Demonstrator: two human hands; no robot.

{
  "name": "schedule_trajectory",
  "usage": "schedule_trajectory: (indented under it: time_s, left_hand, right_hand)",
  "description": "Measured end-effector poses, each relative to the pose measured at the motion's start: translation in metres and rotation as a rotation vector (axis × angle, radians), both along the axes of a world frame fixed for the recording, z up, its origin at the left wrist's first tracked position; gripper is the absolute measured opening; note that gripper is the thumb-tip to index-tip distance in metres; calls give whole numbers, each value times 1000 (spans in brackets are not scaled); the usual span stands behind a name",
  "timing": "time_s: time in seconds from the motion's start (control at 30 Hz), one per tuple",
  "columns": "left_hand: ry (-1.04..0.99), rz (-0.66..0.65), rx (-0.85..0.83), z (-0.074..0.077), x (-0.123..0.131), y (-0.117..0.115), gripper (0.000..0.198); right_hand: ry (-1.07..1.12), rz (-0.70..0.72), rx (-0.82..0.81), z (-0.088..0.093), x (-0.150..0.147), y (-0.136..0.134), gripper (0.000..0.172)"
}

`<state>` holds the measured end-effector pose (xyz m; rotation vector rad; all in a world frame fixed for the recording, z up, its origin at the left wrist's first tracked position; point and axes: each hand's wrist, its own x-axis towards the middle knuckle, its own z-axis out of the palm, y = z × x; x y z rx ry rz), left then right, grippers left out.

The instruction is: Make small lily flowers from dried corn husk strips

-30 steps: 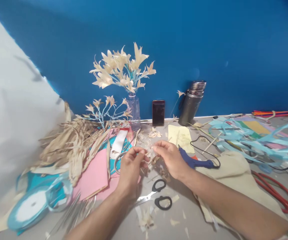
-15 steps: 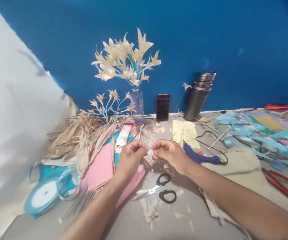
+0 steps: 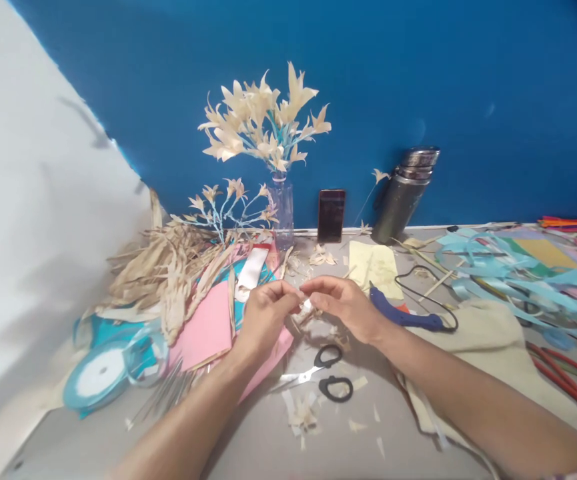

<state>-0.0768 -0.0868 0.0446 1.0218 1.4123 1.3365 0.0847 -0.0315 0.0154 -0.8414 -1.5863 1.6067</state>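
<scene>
My left hand point(image 3: 269, 312) and my right hand point(image 3: 345, 305) meet above the middle of the table, thumbs and fingers pinched around a small white piece point(image 3: 307, 305). Fingertips hide much of that piece, and its kind cannot be made out. Black-handled scissors point(image 3: 329, 381) lie partly open on the table below them. Cream petal-like scraps point(image 3: 302, 412) are scattered near the blades. To the right of my right hand rests a blue glue gun point(image 3: 408, 315), by a yellow sheet point(image 3: 375, 267).
Cream flowers point(image 3: 248, 113) stand in a clear bottle point(image 3: 283, 210) at the back, beside a phone point(image 3: 331, 217) and a leaning flask point(image 3: 405, 197). Dried husks point(image 3: 168, 267), pink paper point(image 3: 205, 327) and a ribbon spool point(image 3: 95, 379) lie left; light-blue ribbons point(image 3: 498, 267) and red-handled pliers point(image 3: 563, 380), right.
The view has shifted slightly, so most objects appear further right. My two hands have come closer together around the small white piece.
</scene>
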Motion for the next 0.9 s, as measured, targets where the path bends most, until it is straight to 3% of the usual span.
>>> schedule_trajectory:
  time_s: [0.13, 0.3, 0.4, 0.47, 0.53, 0.63, 0.7, 0.8, 0.9]
  left_hand:
    - [46, 44, 13, -8, 1, 2, 8]
    - [40, -1, 49, -16, -1, 4, 10]
    - [141, -18, 73, -8, -3, 6, 7]
    - [211, 4, 128, 5, -9, 5, 17]
    - [259, 67, 198, 24, -24, -2, 26]
    - [342, 144, 224, 50, -62, -23, 15]
    - [425, 281, 212, 59, -93, -41, 18]
    - [474, 477, 81, 55, -132, -66, 22]
    - [567, 510, -61, 38, -153, -81, 19]
  right_hand:
    - [-94, -60, 6, -1, -1, -5, 27]
    - [-84, -67, -148, -2, -1, -4, 37]
    - [-101, -54, -190, -2, 0, -1, 42]
    - [-139, -62, -164, -2, 1, 1, 45]
    - [-164, -65, -136, -3, 4, 4, 47]
    - [-170, -30, -119, -7, 7, 9, 47]
    - [-176, 6, -129, -9, 9, 11, 45]
    - [-193, 24, -153, -12, 9, 12, 42]
    - [-199, 15, -163, -11, 7, 11, 42]
